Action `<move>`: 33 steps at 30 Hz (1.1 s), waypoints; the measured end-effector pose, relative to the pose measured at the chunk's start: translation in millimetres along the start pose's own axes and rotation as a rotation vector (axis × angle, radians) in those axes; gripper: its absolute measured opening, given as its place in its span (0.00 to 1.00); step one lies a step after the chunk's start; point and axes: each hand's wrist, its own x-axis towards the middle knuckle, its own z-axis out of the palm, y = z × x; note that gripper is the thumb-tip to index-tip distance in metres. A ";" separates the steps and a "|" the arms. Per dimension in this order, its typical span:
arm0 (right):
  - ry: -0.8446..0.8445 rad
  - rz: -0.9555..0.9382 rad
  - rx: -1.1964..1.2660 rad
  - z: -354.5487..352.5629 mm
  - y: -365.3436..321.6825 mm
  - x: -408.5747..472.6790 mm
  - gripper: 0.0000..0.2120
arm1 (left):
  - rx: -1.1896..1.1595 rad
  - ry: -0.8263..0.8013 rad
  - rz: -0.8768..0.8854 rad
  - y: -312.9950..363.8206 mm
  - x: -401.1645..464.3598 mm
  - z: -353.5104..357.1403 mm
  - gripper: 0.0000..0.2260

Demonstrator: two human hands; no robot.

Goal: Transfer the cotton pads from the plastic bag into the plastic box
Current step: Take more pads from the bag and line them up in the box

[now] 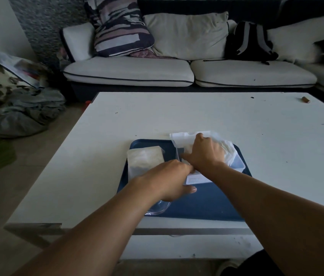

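A blue tray [207, 204] lies on the white table near its front edge. On its right side stands the clear plastic box [238, 164] with white cotton pads [227, 149] inside. My right hand [205, 154] is over the box and grips the white plastic bag [185, 137], whose top sticks out beyond my fingers. My left hand [169, 180] holds the box's near left corner, thumb in front and fingers against its side. A wrapped block of cotton pads [145, 158] lies on the tray's left side. A clear lid [157, 209] shows under my left wrist.
The white table [236, 116] stretches far behind and to the right of the tray, with a small brown object [305, 100] at its far right. A sofa with cushions and a black backpack [250, 40] stands behind it. Clothes and bags lie on the floor at left.
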 end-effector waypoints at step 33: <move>-0.927 -0.597 0.291 -71.5 -49.9 -90.1 0.13 | 0.132 0.104 -0.357 -49.1 -61.3 -37.3 0.04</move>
